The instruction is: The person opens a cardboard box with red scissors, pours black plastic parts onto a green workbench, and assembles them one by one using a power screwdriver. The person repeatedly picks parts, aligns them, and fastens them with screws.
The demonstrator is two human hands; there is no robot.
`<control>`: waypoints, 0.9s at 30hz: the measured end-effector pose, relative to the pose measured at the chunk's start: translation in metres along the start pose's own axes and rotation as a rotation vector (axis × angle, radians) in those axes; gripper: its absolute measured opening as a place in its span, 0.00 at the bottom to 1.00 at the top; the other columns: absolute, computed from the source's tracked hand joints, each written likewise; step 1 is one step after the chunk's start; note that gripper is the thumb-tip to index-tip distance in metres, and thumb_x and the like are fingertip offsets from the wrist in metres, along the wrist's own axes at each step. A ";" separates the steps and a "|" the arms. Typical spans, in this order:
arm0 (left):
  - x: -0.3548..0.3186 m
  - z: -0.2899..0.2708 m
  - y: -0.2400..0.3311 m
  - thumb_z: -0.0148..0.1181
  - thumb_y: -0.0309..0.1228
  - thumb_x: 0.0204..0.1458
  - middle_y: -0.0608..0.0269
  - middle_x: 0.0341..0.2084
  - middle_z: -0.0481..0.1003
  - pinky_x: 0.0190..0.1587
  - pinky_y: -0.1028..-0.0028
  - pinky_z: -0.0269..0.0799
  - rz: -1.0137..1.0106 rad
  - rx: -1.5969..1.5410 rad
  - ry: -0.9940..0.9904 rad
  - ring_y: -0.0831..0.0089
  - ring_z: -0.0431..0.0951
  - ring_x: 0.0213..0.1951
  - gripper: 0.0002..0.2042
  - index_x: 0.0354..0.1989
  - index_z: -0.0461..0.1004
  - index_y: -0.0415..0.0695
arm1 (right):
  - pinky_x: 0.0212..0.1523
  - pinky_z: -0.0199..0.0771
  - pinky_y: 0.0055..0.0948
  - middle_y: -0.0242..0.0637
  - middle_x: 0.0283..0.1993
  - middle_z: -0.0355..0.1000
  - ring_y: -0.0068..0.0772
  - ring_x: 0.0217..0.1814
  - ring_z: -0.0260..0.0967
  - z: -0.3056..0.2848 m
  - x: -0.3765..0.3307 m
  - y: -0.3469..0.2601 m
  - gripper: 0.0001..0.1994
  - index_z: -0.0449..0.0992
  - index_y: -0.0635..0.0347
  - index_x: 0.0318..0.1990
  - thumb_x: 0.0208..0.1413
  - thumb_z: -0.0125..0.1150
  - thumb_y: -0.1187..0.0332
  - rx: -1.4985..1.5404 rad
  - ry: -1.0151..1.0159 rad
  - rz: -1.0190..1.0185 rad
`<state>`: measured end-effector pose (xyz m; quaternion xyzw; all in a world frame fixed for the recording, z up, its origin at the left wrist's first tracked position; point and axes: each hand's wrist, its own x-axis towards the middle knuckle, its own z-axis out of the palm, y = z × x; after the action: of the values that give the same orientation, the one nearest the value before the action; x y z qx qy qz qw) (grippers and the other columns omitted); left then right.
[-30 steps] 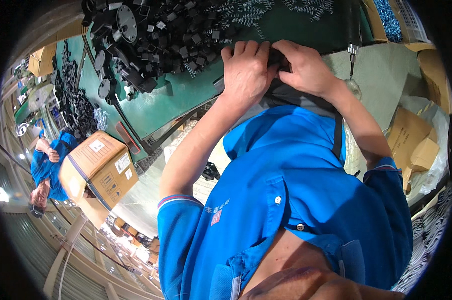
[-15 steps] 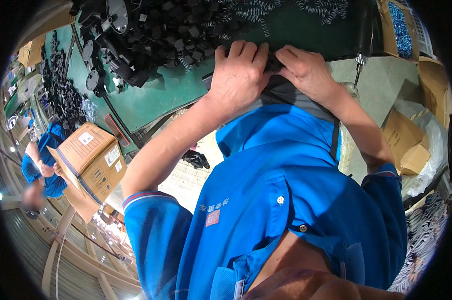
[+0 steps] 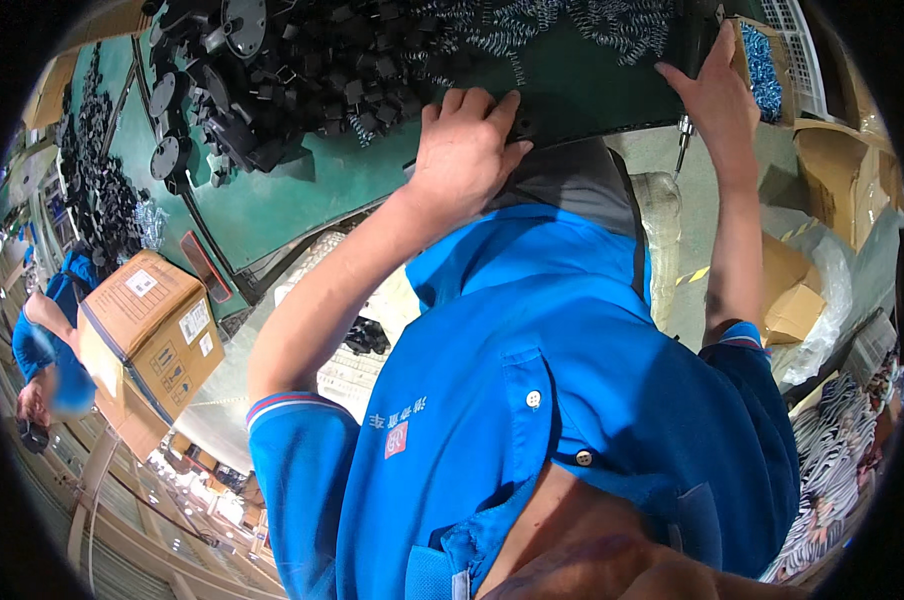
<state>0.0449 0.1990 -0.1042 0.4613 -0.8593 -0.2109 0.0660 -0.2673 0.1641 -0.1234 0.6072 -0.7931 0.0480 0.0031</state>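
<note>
My left hand point(image 3: 464, 150) is curled at the front edge of the green worktable point(image 3: 337, 185). Its fingers close on a small black plastic part point(image 3: 523, 127), which they mostly hide. Farther right, my right hand point(image 3: 720, 105) reaches up beside a black power screwdriver point(image 3: 686, 128) whose bit points down. Thumb and forefinger are spread apart on either side of its dark body, and I see no firm grip on it. An open carton of blue screws or similar small metal pieces point(image 3: 762, 75) stands right beside that hand.
Black plastic parts point(image 3: 342, 70) lie heaped at the table's back left, with metal springs point(image 3: 612, 25) spread beyond my hands. Cardboard boxes point(image 3: 837, 170) and clear plastic wrap point(image 3: 822, 320) stand at right. On the left, another person in blue point(image 3: 47, 330) is by a large carton point(image 3: 147, 320).
My right hand has left the black part, moving up and right to the screwdriver, its fingers spreading. My left hand stays at the table edge. The person at left has shifted beside the carton.
</note>
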 end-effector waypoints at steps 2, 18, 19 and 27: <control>0.002 -0.001 -0.003 0.65 0.39 0.48 0.58 0.40 0.72 0.48 0.59 0.66 0.007 0.026 -0.003 0.56 0.70 0.47 0.25 0.56 0.73 0.45 | 0.50 0.72 0.47 0.55 0.55 0.72 0.57 0.52 0.74 -0.007 0.007 -0.012 0.53 0.47 0.60 0.71 0.44 0.68 0.41 0.027 -0.207 0.156; 0.010 0.008 0.012 0.63 0.42 0.49 0.62 0.37 0.72 0.45 0.59 0.65 0.032 0.225 -0.061 0.62 0.71 0.46 0.20 0.49 0.75 0.46 | 0.60 0.55 0.46 0.48 0.49 0.65 0.40 0.50 0.61 -0.065 -0.001 -0.025 0.25 0.62 0.67 0.60 0.53 0.50 0.71 2.341 -0.335 -0.342; 0.010 0.007 0.007 0.63 0.42 0.49 0.62 0.37 0.72 0.45 0.59 0.66 0.038 0.210 -0.076 0.62 0.71 0.47 0.20 0.48 0.75 0.46 | 0.56 0.62 0.41 0.45 0.43 0.67 0.37 0.45 0.65 -0.074 -0.010 -0.042 0.25 0.61 0.67 0.61 0.53 0.51 0.73 2.180 -0.116 -0.250; 0.008 0.007 0.016 0.63 0.42 0.49 0.62 0.37 0.71 0.42 0.57 0.66 0.023 0.301 -0.076 0.61 0.70 0.46 0.16 0.40 0.75 0.44 | 0.36 0.73 0.32 0.40 0.37 0.64 0.34 0.32 0.68 -0.099 -0.023 -0.093 0.34 0.58 0.68 0.60 0.45 0.63 0.64 2.057 0.196 -0.488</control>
<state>0.0255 0.2020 -0.1039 0.4480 -0.8882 -0.0961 -0.0340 -0.1768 0.1705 -0.0197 0.4540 -0.2240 0.7426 -0.4385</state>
